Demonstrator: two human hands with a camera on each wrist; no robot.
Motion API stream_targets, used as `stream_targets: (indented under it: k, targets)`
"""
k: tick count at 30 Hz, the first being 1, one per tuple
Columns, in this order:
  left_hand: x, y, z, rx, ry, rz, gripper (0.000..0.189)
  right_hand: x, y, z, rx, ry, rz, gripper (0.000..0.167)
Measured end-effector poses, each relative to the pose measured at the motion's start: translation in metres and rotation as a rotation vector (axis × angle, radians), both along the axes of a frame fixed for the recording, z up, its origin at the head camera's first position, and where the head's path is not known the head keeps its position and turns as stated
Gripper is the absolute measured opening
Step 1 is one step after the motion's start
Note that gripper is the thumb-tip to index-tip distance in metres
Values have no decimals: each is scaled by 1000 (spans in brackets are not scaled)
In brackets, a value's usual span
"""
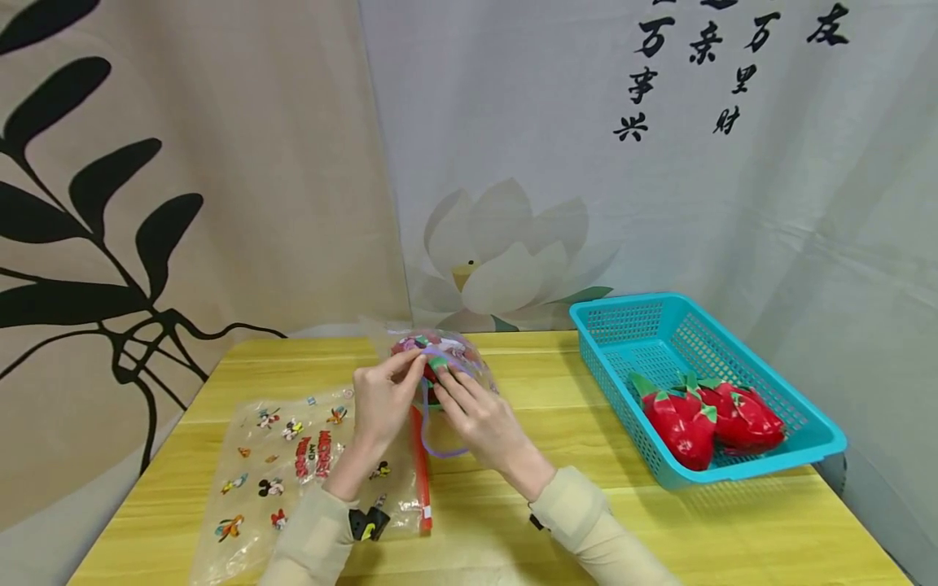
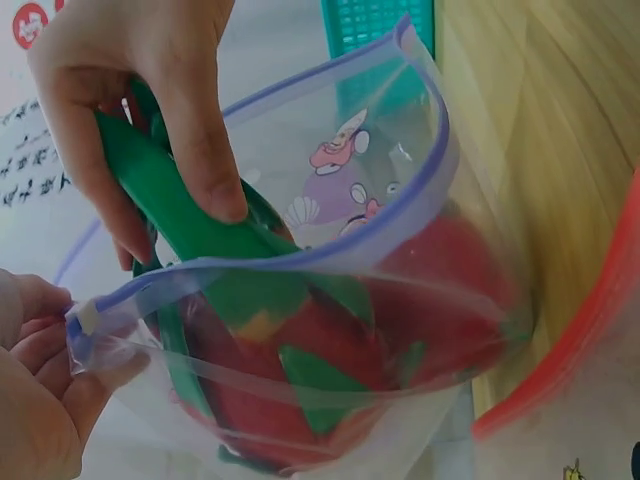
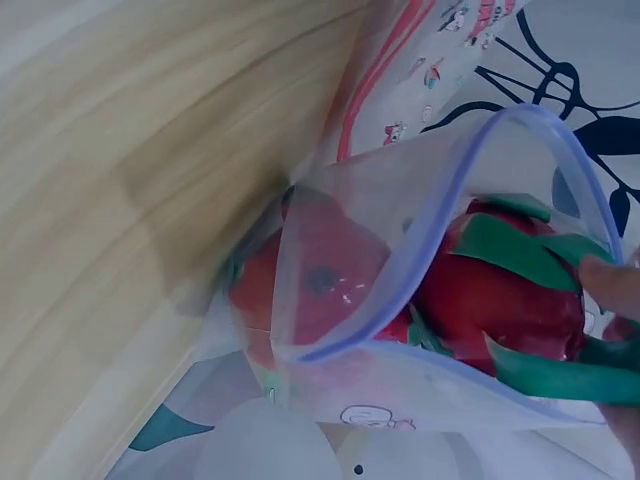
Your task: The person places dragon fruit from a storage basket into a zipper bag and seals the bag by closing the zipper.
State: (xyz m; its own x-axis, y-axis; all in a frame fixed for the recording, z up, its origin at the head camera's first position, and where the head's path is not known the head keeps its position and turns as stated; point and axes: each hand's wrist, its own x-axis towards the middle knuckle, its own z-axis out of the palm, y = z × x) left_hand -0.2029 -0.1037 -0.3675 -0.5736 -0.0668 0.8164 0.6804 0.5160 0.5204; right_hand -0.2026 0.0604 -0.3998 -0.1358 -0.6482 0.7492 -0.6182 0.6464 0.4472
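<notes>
A clear zip bag with a purple rim (image 2: 440, 160) stands at the table's middle with its mouth spread apart. My left hand (image 1: 383, 399) pinches one end of that rim, seen at the lower left of the left wrist view. In the bag's mouth, my right hand (image 1: 472, 411) grips the green leaves of a red toy dragon fruit (image 3: 500, 310). Most of this fruit sits below the rim, inside the plastic. Deeper in the bag lies another red dragon fruit (image 3: 325, 275), showing through the clear wall. Printed cartoon figures mark the bag.
A flat clear bag (image 1: 249, 439) with a red zip and cartoon prints lies at the left, partly under my left forearm. On the right stands a blue plastic basket (image 1: 615, 399) holding two red dragon fruits (image 1: 681, 427). A printed curtain (image 1: 293, 163) hangs behind the table.
</notes>
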Motion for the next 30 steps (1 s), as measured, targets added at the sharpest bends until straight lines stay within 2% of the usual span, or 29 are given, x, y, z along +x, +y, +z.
stream_targets:
  k: [4, 8, 14, 22, 30]
  targets:
    - [0, 0, 1, -4, 1, 2, 12, -3, -7, -1, -19, 24, -20, 35]
    - [1, 1, 3, -2, -6, 8, 12, -5, -12, 0, -37, 23, -15, 32]
    - [3, 1, 5, 2, -8, 21, 12, -11, -20, 6, -59, -40, -15, 18]
    - [-2, -7, 8, 76, -18, 55, 11, -22, -24, 4, -148, -116, 51, 44]
    - [-4, -13, 7, 132, -30, 59, 11, -18, -16, 6, -123, -228, 83, 43]
